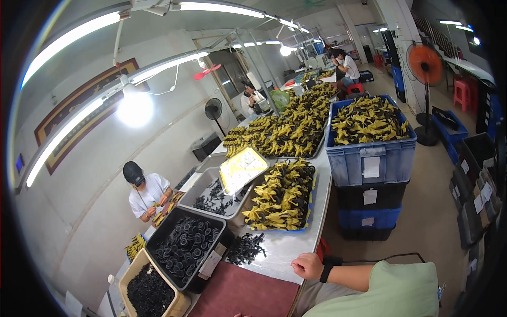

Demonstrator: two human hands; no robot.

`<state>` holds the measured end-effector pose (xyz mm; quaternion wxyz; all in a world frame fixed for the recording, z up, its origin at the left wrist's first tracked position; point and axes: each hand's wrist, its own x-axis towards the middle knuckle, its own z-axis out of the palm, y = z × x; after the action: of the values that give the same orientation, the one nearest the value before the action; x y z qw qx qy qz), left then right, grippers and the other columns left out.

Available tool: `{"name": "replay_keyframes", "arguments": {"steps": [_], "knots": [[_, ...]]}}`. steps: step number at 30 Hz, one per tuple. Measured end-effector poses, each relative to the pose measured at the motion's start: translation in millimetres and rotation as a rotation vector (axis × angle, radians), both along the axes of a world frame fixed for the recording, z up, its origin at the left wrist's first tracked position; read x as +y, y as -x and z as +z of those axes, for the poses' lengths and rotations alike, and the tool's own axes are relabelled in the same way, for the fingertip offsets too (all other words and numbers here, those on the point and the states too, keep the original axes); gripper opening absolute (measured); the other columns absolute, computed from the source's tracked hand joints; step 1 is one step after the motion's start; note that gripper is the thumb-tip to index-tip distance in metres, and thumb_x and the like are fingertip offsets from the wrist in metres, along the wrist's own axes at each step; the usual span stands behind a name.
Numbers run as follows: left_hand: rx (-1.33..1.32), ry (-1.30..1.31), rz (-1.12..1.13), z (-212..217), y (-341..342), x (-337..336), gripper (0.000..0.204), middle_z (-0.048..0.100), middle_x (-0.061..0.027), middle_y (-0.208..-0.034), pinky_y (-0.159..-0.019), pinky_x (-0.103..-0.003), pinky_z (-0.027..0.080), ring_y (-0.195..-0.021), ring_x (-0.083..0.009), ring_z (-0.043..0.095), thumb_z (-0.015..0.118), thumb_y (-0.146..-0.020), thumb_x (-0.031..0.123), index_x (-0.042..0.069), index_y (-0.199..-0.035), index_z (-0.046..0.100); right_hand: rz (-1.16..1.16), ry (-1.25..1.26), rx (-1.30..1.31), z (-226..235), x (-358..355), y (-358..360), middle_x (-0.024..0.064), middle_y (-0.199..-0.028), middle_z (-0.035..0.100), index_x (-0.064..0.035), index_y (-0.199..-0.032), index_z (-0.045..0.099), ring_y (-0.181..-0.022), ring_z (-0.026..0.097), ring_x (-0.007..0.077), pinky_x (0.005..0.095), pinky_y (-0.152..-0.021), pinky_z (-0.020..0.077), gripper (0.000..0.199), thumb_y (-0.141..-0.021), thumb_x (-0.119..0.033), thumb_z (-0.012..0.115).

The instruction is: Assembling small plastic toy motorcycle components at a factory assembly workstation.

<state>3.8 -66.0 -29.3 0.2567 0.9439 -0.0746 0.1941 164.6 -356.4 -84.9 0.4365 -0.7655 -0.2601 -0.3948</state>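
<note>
My right hand [308, 266], with a black band at the wrist, rests at the table's near edge. Its fingers are curled in, and nothing shows in them. Of my left hand [242, 315] only a sliver shows at the bottom rim, by the dark red mat [245, 290]; its fingers are cut off from view. A loose heap of small black parts [246, 249] lies just beyond the mat. Left of it stands a black tub [224, 240] of round black pieces. Beyond the heap, a blue-edged tray [290, 231] carries rows of yellow-and-black pieces.
A beige tub [182, 306] of black bits stands at the left. A yellow-and-white tray [243, 168] leans over a grey tub [211, 177]. Stacked crates [369, 164] stand right of the table. A co-worker [145, 193] handles pieces opposite; others sit farther back. An orange fan [425, 63] stands behind.
</note>
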Motion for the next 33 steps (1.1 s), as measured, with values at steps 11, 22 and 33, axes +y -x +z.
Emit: {"name": "replay_keyframes", "arguments": {"steps": [11,22,33], "knots": [[-0.020,-0.002,-0.011,2.8,0.9,2.7,0.024,0.053,-0.0221,-0.121,-0.101,-0.044,0.037,-0.114,-0.0398,0.048,0.059,-0.082,0.003,0.001,-0.106,0.062,-0.007,-0.001,-0.024,-4.2,5.3,-4.1,0.0068,-0.060,0.056,-0.0071,-0.075,0.062,-0.054,0.057,0.0264,0.0369,-0.050,0.0447,0.002,-0.075,-0.008,0.063],[-0.035,-0.018,-0.010,3.3,5.4,1.2,0.024,0.053,-0.0227,-0.121,-0.099,-0.045,0.038,-0.113,-0.0400,0.049,0.059,-0.082,0.004,0.001,-0.106,0.062,-0.036,0.010,-0.002,-0.4,4.7,1.9,0.0077,-0.060,0.055,-0.0075,-0.074,0.061,-0.054,0.056,0.0274,0.0380,-0.050,0.0443,0.003,-0.076,-0.007,0.063],[-0.038,0.002,0.019,4.2,-1.1,0.3,0.026,0.054,-0.0218,-0.120,-0.098,-0.046,0.039,-0.113,-0.0396,0.048,0.059,-0.081,0.007,0.002,-0.106,0.060,-0.052,-0.002,-0.009,2.6,4.3,-3.1,0.0103,-0.060,0.057,-0.0066,-0.070,0.061,-0.054,0.057,0.0302,0.0395,-0.051,0.0459,0.005,-0.074,-0.007,0.062]]}}
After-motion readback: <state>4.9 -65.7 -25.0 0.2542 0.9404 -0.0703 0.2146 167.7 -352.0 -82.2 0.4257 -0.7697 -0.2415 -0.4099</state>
